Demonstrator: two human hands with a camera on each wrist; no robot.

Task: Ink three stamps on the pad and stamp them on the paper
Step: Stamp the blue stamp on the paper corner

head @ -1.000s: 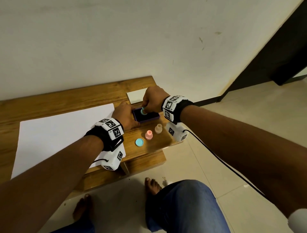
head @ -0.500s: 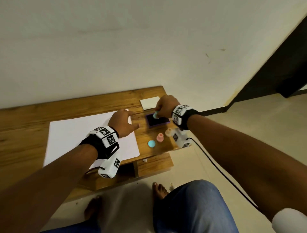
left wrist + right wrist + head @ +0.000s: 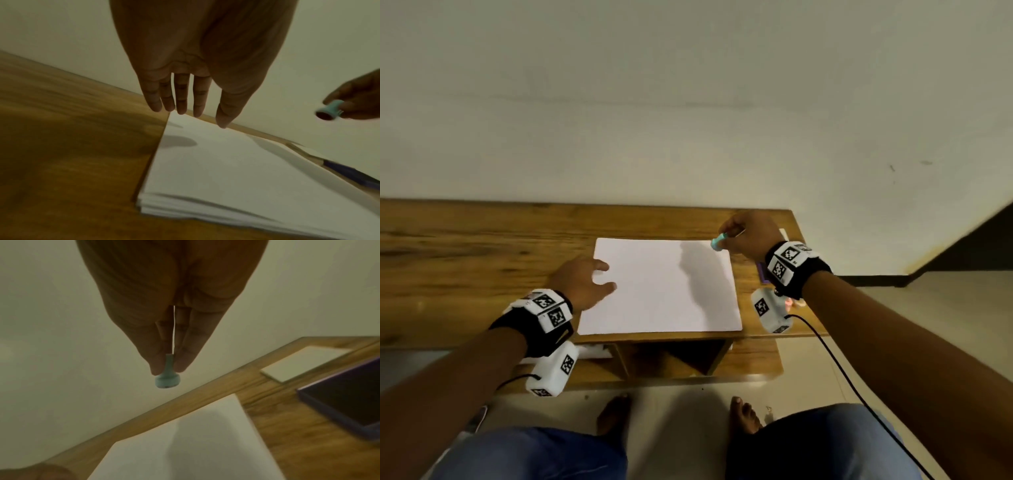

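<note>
Now carrying the teal stamp (image 3: 717,242) off the ink pad (image 3: 347,400), right hand (image 3: 748,236) pinching its stem in a fingertip grip, hovering over the paper's (image 3: 661,287) far right corner. Left hand (image 3: 582,279), released and flat-fingered, shifting from pad to the paper's left edge. Inking looking done; pressing next.

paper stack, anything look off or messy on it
Slightly. The paper is a stack whose near-corner sheets are fanned out, not flush. No ink marks or spills show on the top sheet. The right hand holds the teal stamp above its far corner.
</note>
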